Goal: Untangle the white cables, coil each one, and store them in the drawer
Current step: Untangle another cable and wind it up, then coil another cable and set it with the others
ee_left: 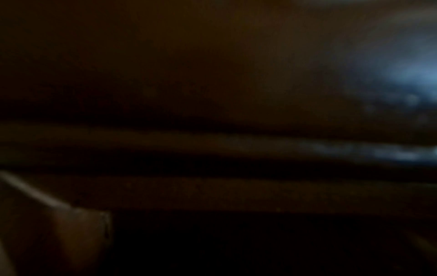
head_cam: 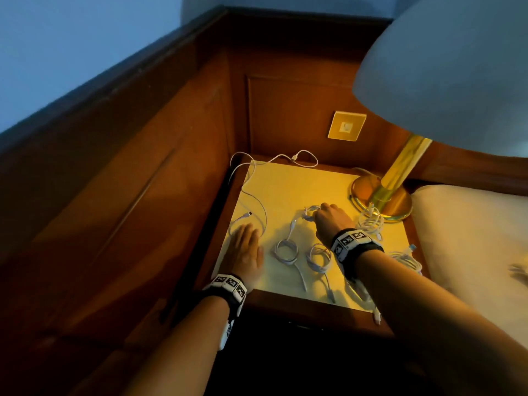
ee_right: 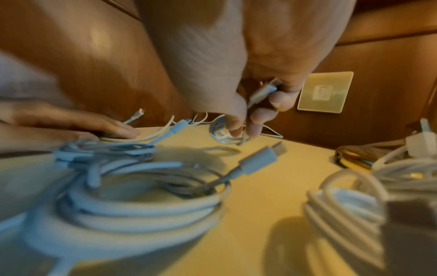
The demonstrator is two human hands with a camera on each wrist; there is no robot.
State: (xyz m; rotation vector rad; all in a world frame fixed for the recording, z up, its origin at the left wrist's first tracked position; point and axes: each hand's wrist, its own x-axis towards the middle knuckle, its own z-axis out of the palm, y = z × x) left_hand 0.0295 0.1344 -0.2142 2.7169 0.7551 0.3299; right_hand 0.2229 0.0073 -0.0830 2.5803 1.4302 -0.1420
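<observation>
1. My right hand (head_cam: 328, 221) pinches a small coiled cable (ee_right: 224, 133) just above the counter (head_cam: 297, 190).
2. Left hand (head_cam: 245, 250) lies flat, fingers straight, on a loose cable (head_cam: 257, 204).
3. 2 coils (head_cam: 285, 251) sit between them.

On the nightstand (head_cam: 288, 184) the lamp (head_cam: 383, 201) stands at the back right; two coils (head_cam: 285, 251) lie in front, the loose cable (head_cam: 251, 195) at left.

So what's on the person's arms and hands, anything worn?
Both forearms are bare, with no sleeves or gloves. Each wrist carries a black band with white blocks printed with black square markers: left wristband, right wristband. The hands themselves are bare.
</observation>
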